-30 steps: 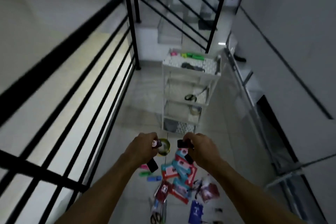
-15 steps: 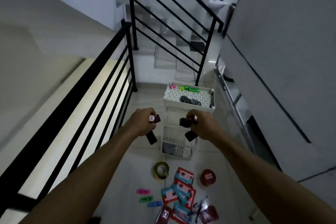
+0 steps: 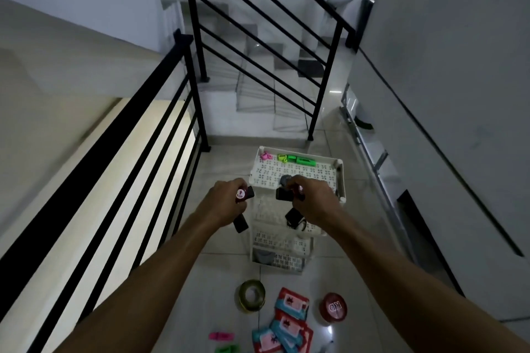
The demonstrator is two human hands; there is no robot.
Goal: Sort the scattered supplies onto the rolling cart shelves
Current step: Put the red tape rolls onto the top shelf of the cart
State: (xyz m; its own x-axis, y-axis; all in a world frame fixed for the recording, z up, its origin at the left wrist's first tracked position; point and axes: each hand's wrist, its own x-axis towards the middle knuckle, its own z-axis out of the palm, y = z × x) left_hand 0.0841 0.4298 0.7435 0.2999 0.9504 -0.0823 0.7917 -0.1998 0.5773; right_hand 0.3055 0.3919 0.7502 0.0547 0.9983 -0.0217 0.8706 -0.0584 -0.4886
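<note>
Mid-frame, left hand (image 3: 222,205) clenches a black stick with a red "TOP" cap (image 3: 241,206); right hand (image 3: 312,200) grasps small black items (image 3: 284,195) over the white perforated plastic cart (image 3: 338,178).

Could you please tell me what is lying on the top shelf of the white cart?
On the top shelf: pink and green highlighters. The right hand covers its near part.
</note>
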